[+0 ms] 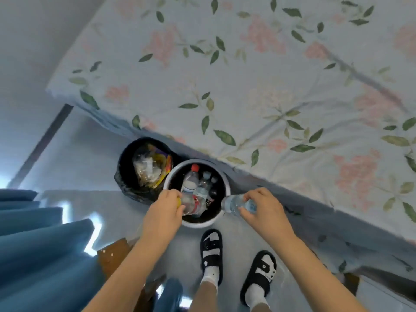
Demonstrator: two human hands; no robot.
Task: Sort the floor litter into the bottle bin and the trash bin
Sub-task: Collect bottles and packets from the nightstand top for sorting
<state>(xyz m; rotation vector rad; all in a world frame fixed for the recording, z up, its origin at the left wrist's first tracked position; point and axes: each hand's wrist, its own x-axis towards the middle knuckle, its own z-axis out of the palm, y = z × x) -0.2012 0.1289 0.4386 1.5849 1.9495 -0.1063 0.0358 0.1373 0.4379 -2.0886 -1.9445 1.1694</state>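
Clear plastic is filling the round white-rimmed bottle bin [226, 180], where about four bottles are lying in the dark interior, one with a red cap [195, 168] (the exact count is hard to make out among the overlapping shapes). Two bins are standing on the pale floor [74, 158], touching each other, both just beside the edge of the floral-sheeted bed [247, 75]: the white-rimmed one and, to its left, the round trash bin lined with a black bag [126, 167], which is holding crumpled clear and yellow wrappers [150, 167].

The person's left hand [165, 209] is closing around a clear plastic bottle with a yellow cap [191, 204], holding it over the near side of the bottle bin. The right hand [263, 209] is gripping a second clear bottle with a pale blue label [236, 204] by its base, fingers wrapped round it, its top pointing over the bin's right rim.

Two feet in white socks and black sandals [211, 251] are standing just behind the bin. Blue curtain folds [33, 239] are crowding the left side and the bed's edge is running diagonally along the right, leaving a narrow wedge of open floor in which the bins and feet are sitting.
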